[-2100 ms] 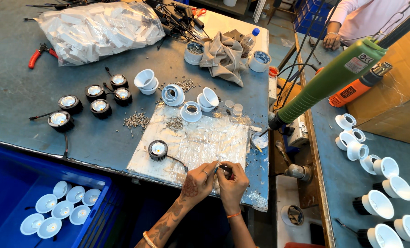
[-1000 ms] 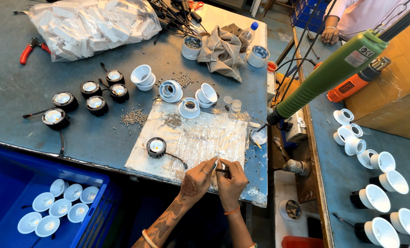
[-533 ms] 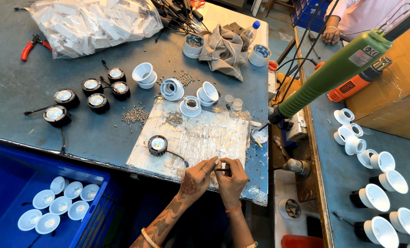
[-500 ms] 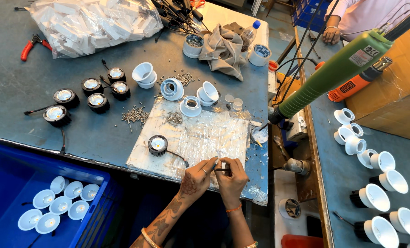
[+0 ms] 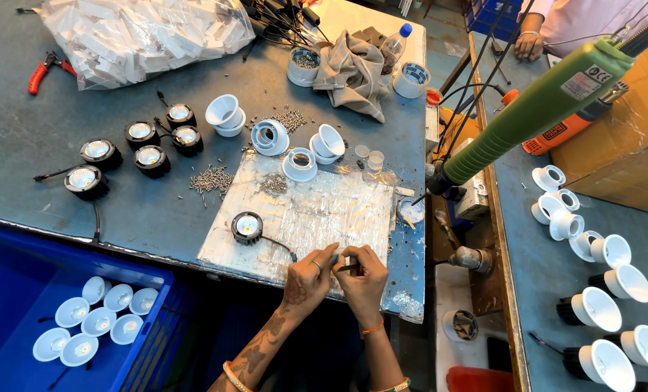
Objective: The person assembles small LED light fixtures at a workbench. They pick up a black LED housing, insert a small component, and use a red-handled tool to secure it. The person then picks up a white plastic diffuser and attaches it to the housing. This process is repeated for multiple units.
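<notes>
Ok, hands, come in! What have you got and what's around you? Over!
Left hand and right hand pinched together on a small dark part. Black lamp module on the plastic-covered mat. Loose screws farther off.

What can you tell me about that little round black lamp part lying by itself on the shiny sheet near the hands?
The round lamp part is a short black cylinder lying face up, its pale centre glowing warm yellow. It rests on a crinkled, silvery plastic-covered sheet near the sheet's left edge. A thin dark wire runs from its side toward the left hand. Neither hand touches the body itself.
</notes>
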